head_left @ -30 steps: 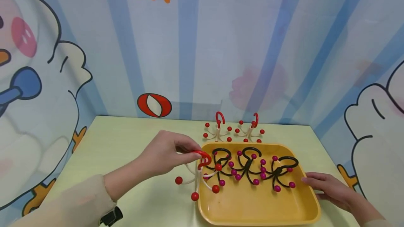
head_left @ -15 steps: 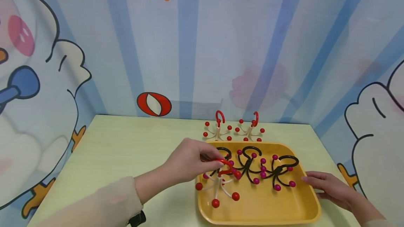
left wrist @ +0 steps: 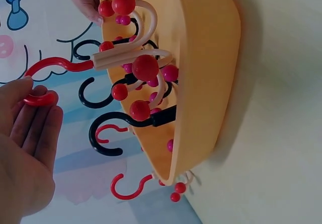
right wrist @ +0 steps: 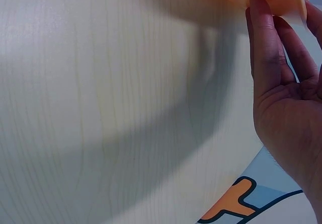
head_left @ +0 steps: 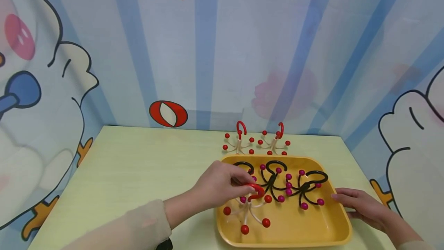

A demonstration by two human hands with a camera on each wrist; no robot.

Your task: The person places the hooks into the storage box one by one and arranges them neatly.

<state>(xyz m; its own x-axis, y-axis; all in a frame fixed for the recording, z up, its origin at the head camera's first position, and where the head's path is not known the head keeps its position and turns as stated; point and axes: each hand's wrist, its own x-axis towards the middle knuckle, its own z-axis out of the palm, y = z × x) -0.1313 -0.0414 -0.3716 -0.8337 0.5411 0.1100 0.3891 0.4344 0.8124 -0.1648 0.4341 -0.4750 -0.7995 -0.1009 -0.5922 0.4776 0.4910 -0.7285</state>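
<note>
My left hand (head_left: 222, 184) pinches the red hook handle of a scalp massager (left wrist: 113, 59) between thumb and fingers. Its white legs end in red balls and hang over the left part of a yellow tray (head_left: 298, 225); whether they touch the bottom I cannot tell. In the tray lie three black massagers with magenta balls: a middle one (head_left: 271, 182), a right one (head_left: 305, 188), and a left one (head_left: 244, 163) mostly hidden behind my left hand. My right hand (head_left: 362, 205) grips the tray's right rim, with fingers against the outer wall in the right wrist view.
Behind the tray, two more red-and-white massagers stand on the pale table, a left one (head_left: 239, 142) and a right one (head_left: 275, 142). A striped cloth backdrop (head_left: 222, 68) with duck drawings rises at the table's back and sides.
My left hand has moved right and slightly down, carrying the red-and-white massager from the tray's left edge to over its inside. The right hand and tray have stayed put.
</note>
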